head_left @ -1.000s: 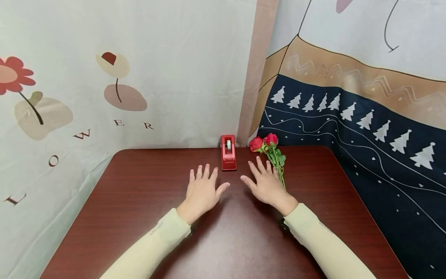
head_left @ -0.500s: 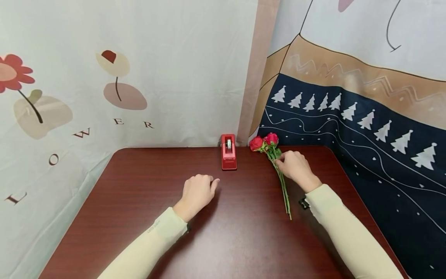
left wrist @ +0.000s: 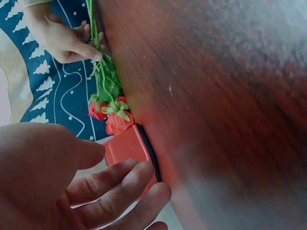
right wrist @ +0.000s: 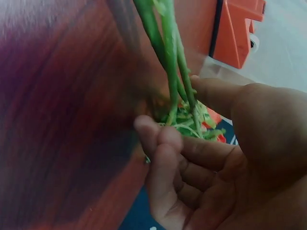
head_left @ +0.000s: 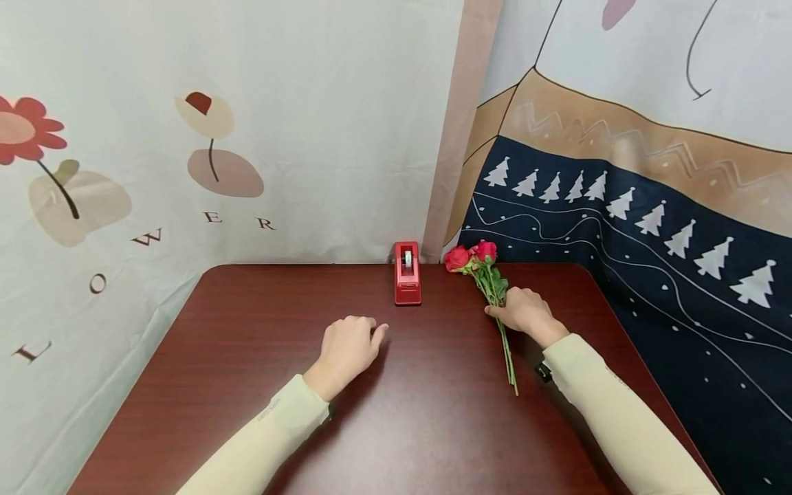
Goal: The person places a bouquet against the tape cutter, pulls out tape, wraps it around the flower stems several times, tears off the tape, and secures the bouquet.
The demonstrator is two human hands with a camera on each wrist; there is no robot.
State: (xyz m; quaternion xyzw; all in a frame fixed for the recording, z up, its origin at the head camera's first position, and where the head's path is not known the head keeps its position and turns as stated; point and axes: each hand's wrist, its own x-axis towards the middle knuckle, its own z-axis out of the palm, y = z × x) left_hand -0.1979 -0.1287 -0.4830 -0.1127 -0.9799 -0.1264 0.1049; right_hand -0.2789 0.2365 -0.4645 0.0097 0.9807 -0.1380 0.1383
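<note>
In the head view, two red roses (head_left: 458, 258) with green leaves and long stems lie at the right of the table's far part, blooms at the far edge. My right hand (head_left: 526, 313) holds their stems below the leaves. The right wrist view shows its thumb on one side of the stems (right wrist: 171, 62) and its curled fingers under them. My left hand (head_left: 349, 344) hovers over the middle of the table, fingers loosely curled around nothing. A red tape dispenser (head_left: 407, 292) stands beyond it, to the left of the roses.
The dark red-brown wooden table (head_left: 247, 412) has rounded far corners. Behind it hangs a pale curtain (head_left: 322, 137) with printed flowers and letters. A navy cloth (head_left: 557, 220) with white trees hangs along the right side.
Both hands have gone from spread flat to curled fingers. My right hand has moved right, then slid down from the leaves to the rose stems. The tape dispenser stays put.
</note>
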